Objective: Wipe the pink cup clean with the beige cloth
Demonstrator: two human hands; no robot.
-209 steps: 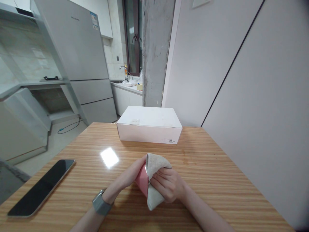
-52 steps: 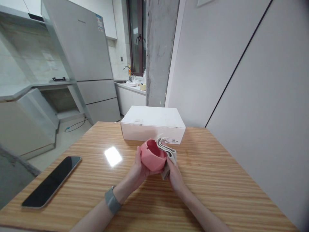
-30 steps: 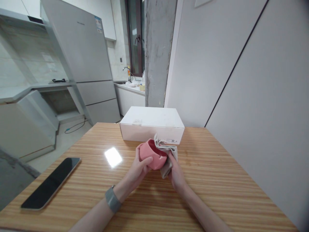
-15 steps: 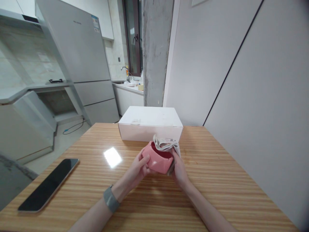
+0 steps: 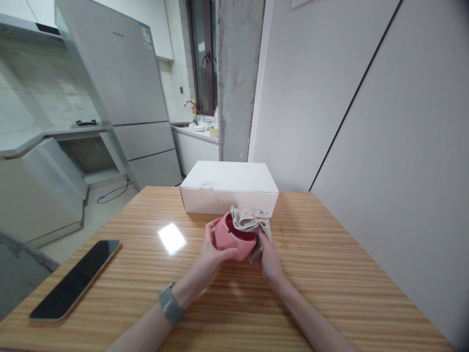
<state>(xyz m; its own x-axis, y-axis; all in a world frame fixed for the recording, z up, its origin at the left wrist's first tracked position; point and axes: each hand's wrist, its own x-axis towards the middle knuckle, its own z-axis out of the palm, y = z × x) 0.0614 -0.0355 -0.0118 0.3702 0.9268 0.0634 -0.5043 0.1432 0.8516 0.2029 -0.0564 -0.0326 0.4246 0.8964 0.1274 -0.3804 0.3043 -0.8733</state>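
Observation:
A pink faceted ashtray with notches in its rim is tilted above the table, its hollow partly in view. My left hand is closed around its left side, thumb along the front and fingers behind. A folded beige-grey cloth lies over the right part of the rim and hangs down that side. My right hand grips this cloth and presses it to the ashtray's right side. Some of the right fingers are hidden behind the cloth. A grey watch band is on my left wrist.
A white box stands just behind the hands on the wood-grain table. On the left lies a dark-screened phone. Beyond are a fridge, a sink counter and a bare pillar; a white wall runs along the right.
Seven seconds ago the cloth covered most of the ashtray; now its hollow shows. Over the last second my left hand has turned the ashtray, while my right hand stays on the cloth.

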